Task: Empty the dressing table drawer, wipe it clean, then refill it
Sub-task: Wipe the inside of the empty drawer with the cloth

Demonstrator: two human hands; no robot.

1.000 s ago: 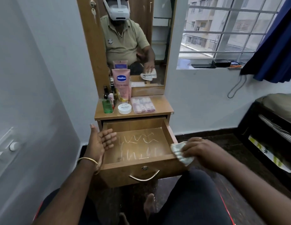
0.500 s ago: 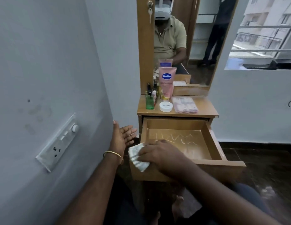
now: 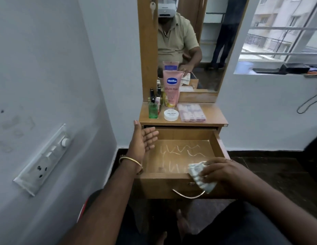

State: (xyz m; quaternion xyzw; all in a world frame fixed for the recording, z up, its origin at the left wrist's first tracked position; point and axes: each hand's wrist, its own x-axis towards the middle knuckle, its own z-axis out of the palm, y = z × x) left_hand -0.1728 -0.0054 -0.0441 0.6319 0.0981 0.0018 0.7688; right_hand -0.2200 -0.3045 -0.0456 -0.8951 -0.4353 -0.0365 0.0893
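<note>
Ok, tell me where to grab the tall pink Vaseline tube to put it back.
Grip the pink Vaseline tube around its flat upper body, coming from the front right. It stands upright on its cap, with small bottles crowding its left and the mirror close behind.

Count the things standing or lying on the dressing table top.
At least 4 clear ones: green bottle front left, pink tube behind, white jar in front of it, pink case right. Small bottles cluster behind the green one, partly hidden.

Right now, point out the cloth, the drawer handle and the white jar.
cloth (image 3: 198,175), head view, striped middle below the fingers
drawer handle (image 3: 187,195), head view, middle of the metal bow
white jar (image 3: 171,114), head view, lid centre
</note>
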